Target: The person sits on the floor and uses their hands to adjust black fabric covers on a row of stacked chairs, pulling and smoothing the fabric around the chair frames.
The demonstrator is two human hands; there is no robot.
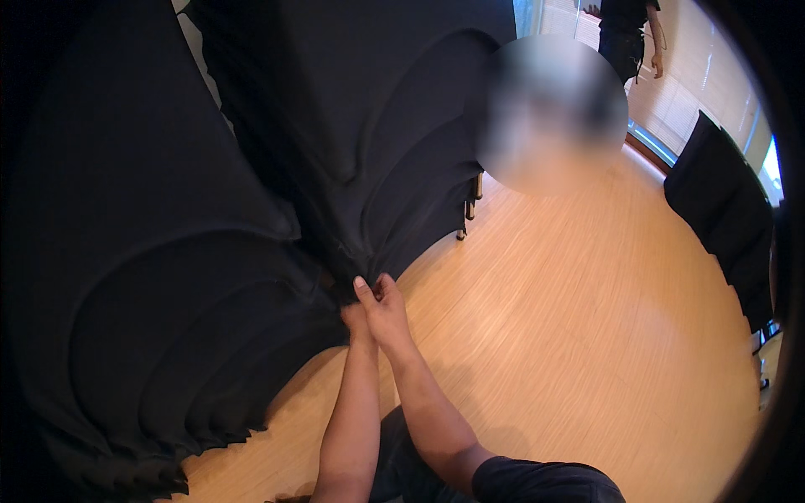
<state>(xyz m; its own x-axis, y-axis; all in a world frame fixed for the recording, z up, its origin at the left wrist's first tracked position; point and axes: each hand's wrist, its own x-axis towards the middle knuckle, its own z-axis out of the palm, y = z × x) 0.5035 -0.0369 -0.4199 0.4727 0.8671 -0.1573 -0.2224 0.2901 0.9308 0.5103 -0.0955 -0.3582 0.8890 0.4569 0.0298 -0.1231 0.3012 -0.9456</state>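
Stretched black fabric covers (421, 119) hang in several curved layers in front of me, apparently over a row of chairs. A second group of black covers (157, 327) lies at the left, with a dark gap between the groups. At the lower tip of the nearer fabric, my right hand (385, 308) has its thumb raised and its fingers curled in at the cloth, pinching it. My left hand (356, 316) is just left of and partly behind the right one, against the dark fabric; its fingers are hidden.
Thin metal legs (470, 207) stick out beneath the covers. Light wood flooring (553, 314) spreads to the right. More black-covered chairs (717, 207) line the right side. Near the window blinds (685, 69) stands a person in dark clothes (622, 38). A round blurred patch hides part of the upper right.
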